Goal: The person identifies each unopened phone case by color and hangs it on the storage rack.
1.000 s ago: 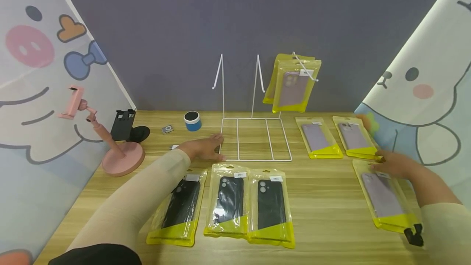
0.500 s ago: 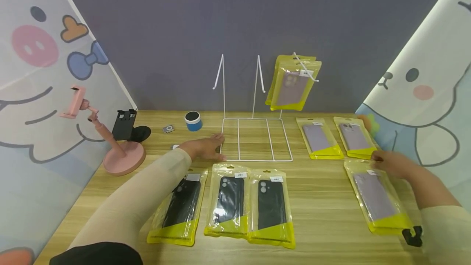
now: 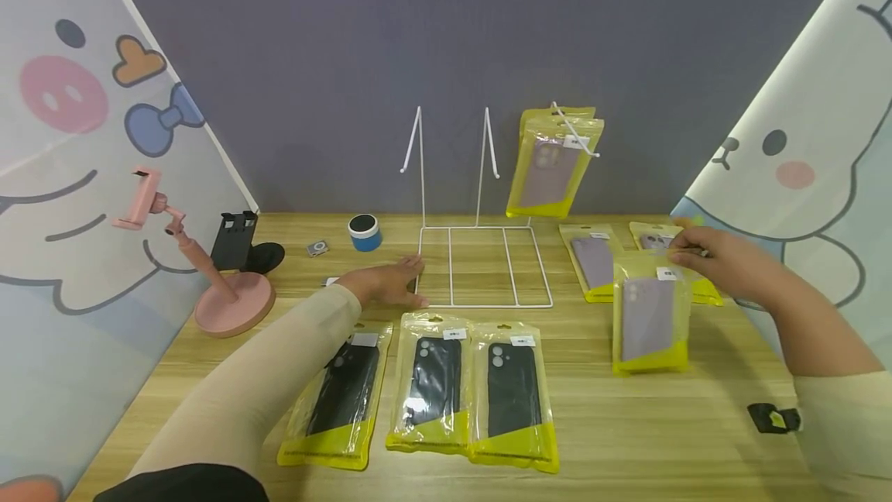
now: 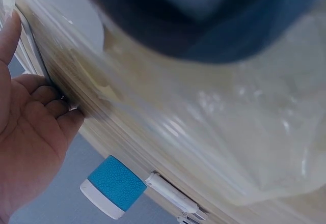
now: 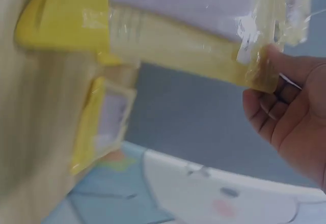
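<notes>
Your left hand (image 3: 386, 285) rested at the wire rack's (image 3: 484, 266) front left corner, three packs (image 3: 432, 390) in a row before it. Right hand (image 3: 711, 258) held a pack (image 3: 650, 316) up, right of the rack, two more (image 3: 592, 262) lying behind.

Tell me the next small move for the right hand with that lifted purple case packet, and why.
Probably carry the purple case packet up and left toward the right hook of the white wire rack. The right hand pinches it by its top edge, clear of the table, and packets of the same purple kind already hang on that hook, while the left hand rests at the rack's base.
</notes>
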`<control>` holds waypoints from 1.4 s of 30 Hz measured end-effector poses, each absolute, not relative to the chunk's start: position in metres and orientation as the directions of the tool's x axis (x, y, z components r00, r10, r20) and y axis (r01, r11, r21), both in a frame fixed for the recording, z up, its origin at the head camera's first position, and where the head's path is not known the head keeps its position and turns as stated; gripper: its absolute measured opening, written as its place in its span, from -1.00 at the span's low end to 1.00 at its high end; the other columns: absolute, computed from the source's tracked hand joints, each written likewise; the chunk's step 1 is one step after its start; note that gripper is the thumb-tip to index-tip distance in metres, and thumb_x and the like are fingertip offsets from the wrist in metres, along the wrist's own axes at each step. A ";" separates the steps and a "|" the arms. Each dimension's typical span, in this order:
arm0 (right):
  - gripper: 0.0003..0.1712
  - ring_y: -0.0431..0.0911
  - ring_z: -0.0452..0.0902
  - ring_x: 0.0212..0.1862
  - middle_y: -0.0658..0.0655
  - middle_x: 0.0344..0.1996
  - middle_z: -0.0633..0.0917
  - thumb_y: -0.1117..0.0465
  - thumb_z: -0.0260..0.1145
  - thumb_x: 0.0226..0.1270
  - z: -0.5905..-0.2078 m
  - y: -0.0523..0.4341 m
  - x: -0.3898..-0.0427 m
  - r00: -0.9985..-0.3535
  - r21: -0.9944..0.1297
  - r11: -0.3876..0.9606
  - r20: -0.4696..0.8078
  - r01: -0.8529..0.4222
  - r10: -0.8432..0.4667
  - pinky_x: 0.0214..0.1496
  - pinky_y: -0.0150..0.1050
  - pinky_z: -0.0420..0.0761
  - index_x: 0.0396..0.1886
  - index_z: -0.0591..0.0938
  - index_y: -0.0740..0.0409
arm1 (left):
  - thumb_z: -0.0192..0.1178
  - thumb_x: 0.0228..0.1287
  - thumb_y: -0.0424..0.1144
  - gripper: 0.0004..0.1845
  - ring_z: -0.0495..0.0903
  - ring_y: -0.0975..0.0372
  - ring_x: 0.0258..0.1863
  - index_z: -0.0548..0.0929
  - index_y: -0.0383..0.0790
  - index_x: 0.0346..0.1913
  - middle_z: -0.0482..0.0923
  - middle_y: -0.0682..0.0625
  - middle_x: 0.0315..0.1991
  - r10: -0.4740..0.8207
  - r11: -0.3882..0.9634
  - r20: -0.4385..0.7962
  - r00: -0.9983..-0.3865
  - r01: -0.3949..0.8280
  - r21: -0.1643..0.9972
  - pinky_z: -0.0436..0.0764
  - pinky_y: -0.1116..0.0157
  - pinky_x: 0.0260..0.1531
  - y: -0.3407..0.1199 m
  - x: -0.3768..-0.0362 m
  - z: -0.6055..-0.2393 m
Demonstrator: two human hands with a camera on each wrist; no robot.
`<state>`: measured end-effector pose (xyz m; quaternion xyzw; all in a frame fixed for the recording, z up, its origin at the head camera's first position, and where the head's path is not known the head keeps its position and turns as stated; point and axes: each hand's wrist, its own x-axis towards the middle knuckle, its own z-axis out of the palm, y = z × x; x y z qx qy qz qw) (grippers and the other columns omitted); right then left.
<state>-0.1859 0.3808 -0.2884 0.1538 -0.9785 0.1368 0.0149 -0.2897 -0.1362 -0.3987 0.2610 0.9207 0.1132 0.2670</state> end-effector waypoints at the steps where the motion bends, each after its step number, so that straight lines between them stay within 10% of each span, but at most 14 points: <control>1: -0.77 0.06 0.61 -0.16 0.13 -0.18 0.71 0.12 0.16 0.52 -0.284 0.375 -0.185 -0.948 -0.258 0.913 0.084 -0.317 -0.306 -0.18 0.00 0.59 -0.05 0.61 0.15 | 0.13 0.33 0.25 0.05 -0.34 0.03 0.58 -0.20 -0.21 0.58 -0.40 -0.10 0.60 0.540 0.839 -0.433 -0.722 0.418 0.349 -0.14 0.03 0.53 -0.137 -0.290 -0.399; 14: -0.89 -0.27 0.45 -0.36 -0.13 -0.31 0.63 0.19 0.31 0.39 -0.228 0.314 -0.183 -0.861 -0.234 0.852 0.334 -0.469 -0.383 -0.34 -0.40 0.42 -0.14 0.68 -0.08 | 0.12 0.33 0.26 0.06 -0.34 0.02 0.58 -0.21 -0.23 0.58 -0.40 -0.13 0.60 0.550 0.833 -0.438 -0.711 0.436 0.340 -0.13 0.03 0.53 -0.138 -0.292 -0.405; 25: -0.71 -0.14 0.46 -0.20 0.01 -0.21 0.63 0.02 0.12 0.53 -0.198 0.288 -0.201 -0.913 -0.555 0.731 0.318 -0.397 -0.254 -0.23 -0.46 0.42 0.02 0.63 0.03 | 0.10 0.31 0.31 0.07 -0.34 0.06 0.58 -0.21 -0.19 0.58 -0.41 -0.08 0.60 0.542 0.840 -0.437 -0.718 0.440 0.318 -0.12 0.05 0.53 -0.138 -0.294 -0.406; 42: -0.49 -0.08 0.40 0.01 0.04 0.02 0.58 -0.22 0.04 0.48 -0.199 0.277 -0.266 -0.960 -0.597 0.754 0.224 -0.273 -0.170 0.03 -0.02 0.34 0.13 0.57 0.00 | 0.11 0.31 0.30 0.06 -0.34 0.05 0.58 -0.19 -0.19 0.59 -0.40 -0.09 0.61 0.536 0.843 -0.439 -0.721 0.430 0.323 -0.11 0.03 0.53 -0.136 -0.295 -0.403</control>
